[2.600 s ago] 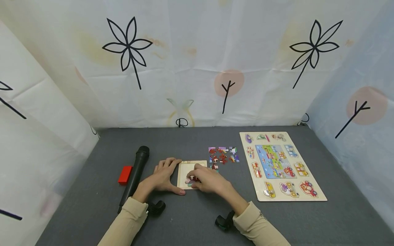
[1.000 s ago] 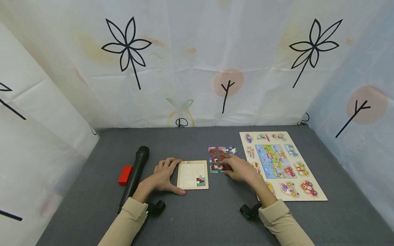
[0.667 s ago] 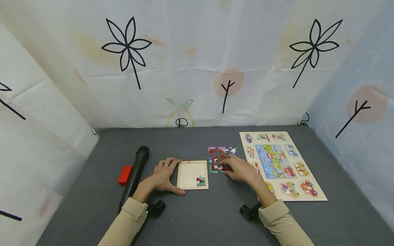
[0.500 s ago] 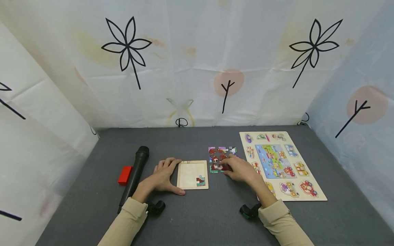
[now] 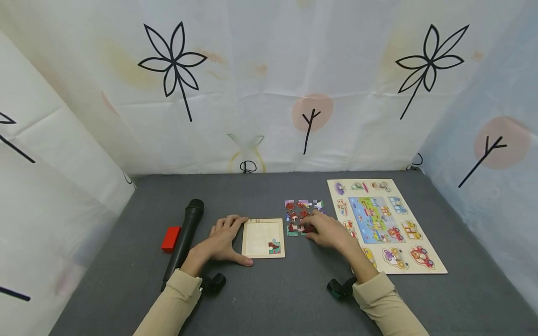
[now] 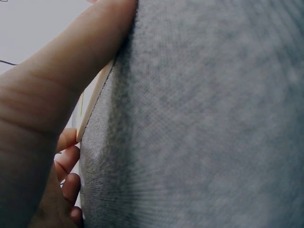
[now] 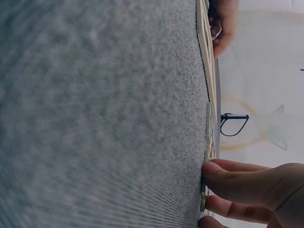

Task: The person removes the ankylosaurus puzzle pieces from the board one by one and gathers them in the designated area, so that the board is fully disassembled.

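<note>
A shallow wooden puzzle frame [image 5: 263,238] lies mid-table, with a jigsaw piece [image 5: 274,246] in its lower right corner. My left hand [image 5: 224,240] rests along the frame's left side, thumb and fingers spread. In the left wrist view a fingertip touches the frame's corner. To the right of the frame lie several loose jigsaw pieces [image 5: 292,216], coloured red, purple and green. Over their lower part, my right hand [image 5: 328,231] pinches a dark red jigsaw piece [image 5: 308,228] between thumb and fingers, low at the table, as the right wrist view shows; the hand partly hides it.
A big wooden knob-puzzle board [image 5: 376,228] with vehicle pictures lies on the right, partly under my right forearm. On the left lie a black microphone [image 5: 185,238] and a red block [image 5: 170,239]. A printed cloth [image 5: 260,84] closes off the table's back.
My right hand has gone from the frame, where it worked on a piece, rightward to the loose pieces, then held still. That piece now lies in the frame's corner. The left hand stays put.
</note>
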### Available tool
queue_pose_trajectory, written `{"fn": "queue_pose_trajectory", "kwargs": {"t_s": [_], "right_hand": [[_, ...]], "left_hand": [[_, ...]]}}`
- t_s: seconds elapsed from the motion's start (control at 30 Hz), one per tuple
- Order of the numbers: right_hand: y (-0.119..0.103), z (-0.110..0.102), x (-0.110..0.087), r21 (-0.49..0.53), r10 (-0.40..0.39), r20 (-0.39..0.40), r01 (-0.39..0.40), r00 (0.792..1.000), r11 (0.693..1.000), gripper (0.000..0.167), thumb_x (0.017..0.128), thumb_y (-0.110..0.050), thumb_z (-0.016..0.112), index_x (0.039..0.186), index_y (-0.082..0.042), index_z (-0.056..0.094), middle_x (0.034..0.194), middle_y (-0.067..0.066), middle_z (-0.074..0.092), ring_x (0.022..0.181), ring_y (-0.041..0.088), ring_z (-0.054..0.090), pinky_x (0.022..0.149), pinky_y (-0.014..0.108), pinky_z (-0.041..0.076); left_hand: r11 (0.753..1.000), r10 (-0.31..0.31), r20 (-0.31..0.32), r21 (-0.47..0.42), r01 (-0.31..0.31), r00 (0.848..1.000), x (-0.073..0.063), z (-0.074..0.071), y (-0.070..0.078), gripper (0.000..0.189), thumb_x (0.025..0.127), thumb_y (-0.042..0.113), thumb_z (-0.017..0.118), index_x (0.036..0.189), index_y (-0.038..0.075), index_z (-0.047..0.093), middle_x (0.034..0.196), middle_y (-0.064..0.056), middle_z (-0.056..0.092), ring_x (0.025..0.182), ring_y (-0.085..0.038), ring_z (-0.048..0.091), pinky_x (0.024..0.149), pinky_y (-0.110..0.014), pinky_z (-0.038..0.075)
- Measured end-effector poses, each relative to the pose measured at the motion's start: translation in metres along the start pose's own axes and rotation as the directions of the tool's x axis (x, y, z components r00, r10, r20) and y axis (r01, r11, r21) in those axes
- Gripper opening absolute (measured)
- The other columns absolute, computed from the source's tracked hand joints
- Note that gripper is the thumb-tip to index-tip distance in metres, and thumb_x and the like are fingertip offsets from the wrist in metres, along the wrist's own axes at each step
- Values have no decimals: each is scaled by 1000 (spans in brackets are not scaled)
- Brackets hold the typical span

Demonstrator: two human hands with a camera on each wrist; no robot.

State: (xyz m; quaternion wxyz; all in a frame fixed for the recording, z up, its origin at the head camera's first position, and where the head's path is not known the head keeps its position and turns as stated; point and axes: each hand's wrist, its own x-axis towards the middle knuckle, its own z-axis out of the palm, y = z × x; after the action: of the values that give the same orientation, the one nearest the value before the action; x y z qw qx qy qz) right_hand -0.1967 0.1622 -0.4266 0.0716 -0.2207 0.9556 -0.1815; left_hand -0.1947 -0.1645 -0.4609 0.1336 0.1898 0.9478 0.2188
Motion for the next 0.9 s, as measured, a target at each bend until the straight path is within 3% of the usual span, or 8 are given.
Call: {"fn": "queue_pose_trajectory", "kwargs": {"t_s": [0.47,0.73,0.9], "right_hand": [[-2,-2,-3,-11,-24,-16,24,1000,1000,32,94,-15,75,126,-12,72,110,9,64,84,16,58,71,38,49],[-14,-5,-3,34,-27,-8,27,1000,999,35,94,-15,74,129,-11,71,109,11,62,75,14,47,63,30,38],[-25,-5,-2,44,-55,-3,55,998,998,35,94,-17,75,129,-12,71,110,11,62,75,13,47,61,28,38]], "left_hand": [[1000,-4,-3,3,4,1000,1,-1,2,122,63,63,92,159,18,32,160,-15,31,143,-44,29,113,-64,29],[1000,-4,-2,7,4,1000,1,-1,1,122,63,63,92,159,17,31,160,-16,31,143,-44,29,113,-65,28],[1000,-3,-3,11,3,1000,1,-1,1,123,63,63,92,159,17,32,159,-15,31,143,-44,29,113,-65,29]]}}
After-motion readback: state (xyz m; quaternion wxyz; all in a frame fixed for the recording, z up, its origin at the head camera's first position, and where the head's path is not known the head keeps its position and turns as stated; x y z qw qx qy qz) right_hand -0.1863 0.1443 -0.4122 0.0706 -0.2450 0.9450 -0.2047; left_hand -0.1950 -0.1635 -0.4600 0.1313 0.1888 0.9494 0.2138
